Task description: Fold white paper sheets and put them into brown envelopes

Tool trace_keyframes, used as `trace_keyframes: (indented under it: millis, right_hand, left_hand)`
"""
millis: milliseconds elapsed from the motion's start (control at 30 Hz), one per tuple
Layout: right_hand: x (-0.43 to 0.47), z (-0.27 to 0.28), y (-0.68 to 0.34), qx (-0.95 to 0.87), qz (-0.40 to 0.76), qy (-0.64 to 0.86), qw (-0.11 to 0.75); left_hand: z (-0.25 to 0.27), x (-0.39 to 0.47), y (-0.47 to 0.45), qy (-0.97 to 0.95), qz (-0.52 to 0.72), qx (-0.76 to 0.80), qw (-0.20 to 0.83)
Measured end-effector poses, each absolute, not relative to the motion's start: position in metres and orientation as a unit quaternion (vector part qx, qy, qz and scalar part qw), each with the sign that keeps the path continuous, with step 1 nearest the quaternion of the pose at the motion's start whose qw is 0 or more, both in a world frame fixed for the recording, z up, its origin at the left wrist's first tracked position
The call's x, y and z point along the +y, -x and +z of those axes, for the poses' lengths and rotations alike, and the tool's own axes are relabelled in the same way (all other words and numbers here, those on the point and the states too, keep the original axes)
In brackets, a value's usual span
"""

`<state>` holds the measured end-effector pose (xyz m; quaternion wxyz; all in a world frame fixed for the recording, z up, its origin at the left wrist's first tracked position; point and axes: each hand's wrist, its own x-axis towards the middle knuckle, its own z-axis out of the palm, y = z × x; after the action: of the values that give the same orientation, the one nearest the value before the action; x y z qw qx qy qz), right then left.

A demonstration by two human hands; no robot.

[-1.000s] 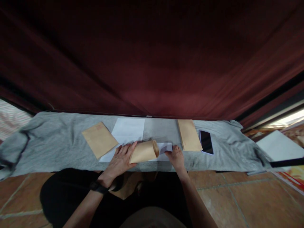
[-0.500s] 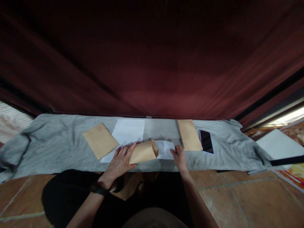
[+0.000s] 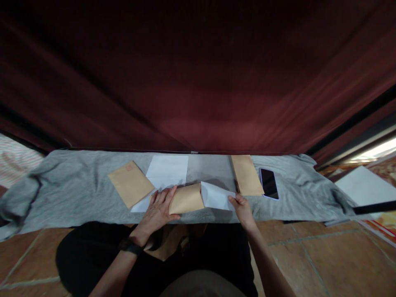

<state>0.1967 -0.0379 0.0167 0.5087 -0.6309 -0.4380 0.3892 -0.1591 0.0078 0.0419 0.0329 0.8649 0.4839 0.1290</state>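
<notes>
A brown paper envelope lies crosswise near the front edge of the cloth. My left hand holds its left end, fingers over the top and thumb along the lower edge. At the envelope's right end is a folded sheet of white paper. Its left edge meets the envelope's mouth; whether any of it is still inside, I cannot tell. Between thumb and fingers, my right hand pinches the sheet's right end. Part of another white sheet lies behind my left hand.
Another brown envelope lies at the left, overlapping the white sheet. A stack of brown envelopes and a phone rest to the right. Everything lies on grey cloth. A dark red curtain hangs behind.
My right hand has moved right with the folded paper, and more of the paper shows outside the envelope. The envelope's mouth looks flatter. My left hand has stayed put.
</notes>
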Motion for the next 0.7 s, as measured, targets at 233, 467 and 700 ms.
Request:
trace_keyframes:
  millis: [233, 467, 700]
  right_hand:
    - [-0.031, 0.015, -0.214, -0.492, 0.416, 0.631, 0.432]
    - [-0.025, 0.006, -0.172, -0.486, 0.433, 0.629, 0.425]
    - [-0.018, 0.004, -0.133, -0.433, 0.485, 0.597, 0.470]
  left_hand:
    - [0.037, 0.012, 0.157, -0.873, 0.116, 0.474, 0.019]
    - [0.041, 0.013, 0.142, -0.885, 0.114, 0.451, 0.024]
    - [0.039, 0.015, 0.128, -0.893, 0.124, 0.430, 0.042]
